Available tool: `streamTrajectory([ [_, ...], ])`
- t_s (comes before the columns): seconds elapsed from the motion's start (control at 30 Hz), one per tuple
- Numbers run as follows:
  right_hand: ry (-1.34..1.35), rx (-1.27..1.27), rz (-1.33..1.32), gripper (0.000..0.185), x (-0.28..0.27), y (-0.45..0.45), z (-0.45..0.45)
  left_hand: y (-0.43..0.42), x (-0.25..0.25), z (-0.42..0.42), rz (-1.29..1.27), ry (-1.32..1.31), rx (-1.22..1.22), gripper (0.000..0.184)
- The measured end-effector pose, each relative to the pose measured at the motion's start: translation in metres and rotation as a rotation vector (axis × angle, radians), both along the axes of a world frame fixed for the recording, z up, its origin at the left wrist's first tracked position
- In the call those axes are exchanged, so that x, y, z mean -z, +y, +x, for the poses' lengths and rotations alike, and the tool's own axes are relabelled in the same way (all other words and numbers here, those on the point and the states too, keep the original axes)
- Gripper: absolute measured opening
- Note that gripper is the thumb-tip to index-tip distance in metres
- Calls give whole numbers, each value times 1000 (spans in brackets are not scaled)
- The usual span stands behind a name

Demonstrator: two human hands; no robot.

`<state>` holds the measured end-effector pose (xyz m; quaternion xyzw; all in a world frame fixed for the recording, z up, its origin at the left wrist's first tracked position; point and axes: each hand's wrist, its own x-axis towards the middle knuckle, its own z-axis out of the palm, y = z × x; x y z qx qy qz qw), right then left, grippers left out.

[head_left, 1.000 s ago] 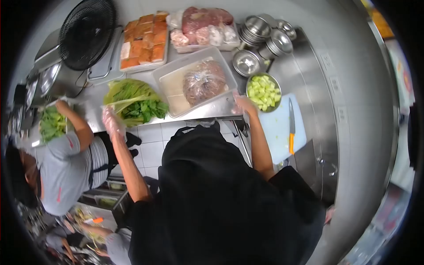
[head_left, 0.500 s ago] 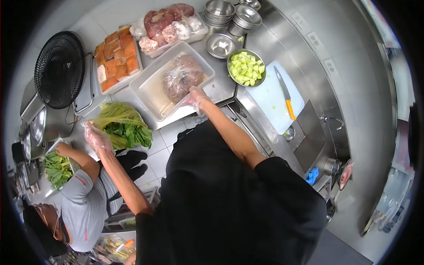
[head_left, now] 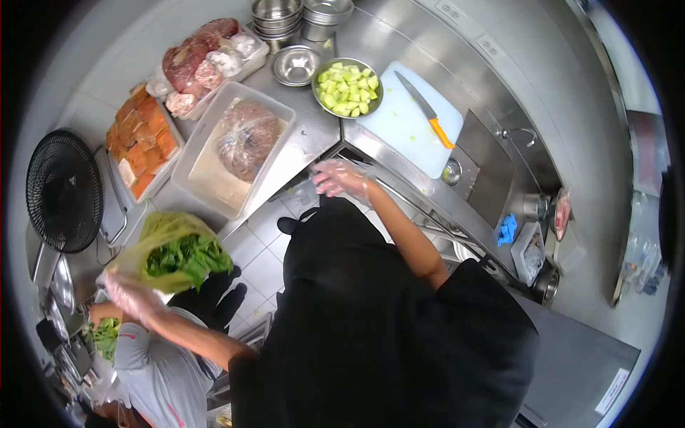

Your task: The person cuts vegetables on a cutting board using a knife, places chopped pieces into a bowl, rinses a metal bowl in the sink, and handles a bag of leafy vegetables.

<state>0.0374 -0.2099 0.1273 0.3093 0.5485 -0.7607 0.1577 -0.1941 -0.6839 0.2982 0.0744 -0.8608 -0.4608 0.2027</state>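
Note:
My left hand (head_left: 135, 296), in a clear plastic glove, is closed on the edge of a yellowish bag (head_left: 153, 242) with leafy greens (head_left: 187, 257) inside. My right hand (head_left: 342, 178), also gloved, is apart from everything, fingers spread, just beyond the counter edge below the cutting board. Nothing shows in it. Between the two hands and farther back, a plastic tub (head_left: 203, 175) holds a bagged lump of meat (head_left: 247, 139). To the right of the tub stands a metal bowl of cut green pieces (head_left: 347, 88).
An orange-handled knife (head_left: 428, 114) lies on the cutting board (head_left: 399, 143). Trays of orange pieces (head_left: 141, 139) and red meat (head_left: 203, 60) line the wall. Stacked bowls (head_left: 277, 14), a black fan (head_left: 64, 190) and a sink (head_left: 485, 167) surround the counter. A co-worker (head_left: 160, 367) is at lower left.
The view has turned right. My right hand has left the tub's side and moved past the counter edge. My left hand still holds the bag, which now hangs more open around the greens.

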Motion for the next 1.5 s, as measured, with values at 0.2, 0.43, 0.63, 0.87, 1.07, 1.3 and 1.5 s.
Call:
streamTrajectory([
  [0.2, -141, 230, 204, 44, 15, 84, 103, -6, -49, 43, -557, 193, 104, 45],
  [0.43, -521, -142, 1727, 26, 35, 263, 163, 89, -122, 118, -815, 471, 335, 57],
  [0.63, -344, -69, 1649, 31, 96, 356, 180, 209, -173, 163, -550, 557, 616, 80],
  [0.87, -273, -78, 1903, 31, 143, 441, 221, 405, -200, 123, 239, 199, 888, 49],
  [1.07, -152, 107, 1834, 21, 155, 479, 239, 597, -202, 52, 424, 295, 1184, 29],
  [1.3, -125, 219, 1902, 28, 153, 454, 239, 809, -131, 7, -221, 427, 886, 37],
  [1.5, -224, 341, 1749, 33, 126, 398, 251, 913, -23, -50, -658, 366, 757, 53],
])
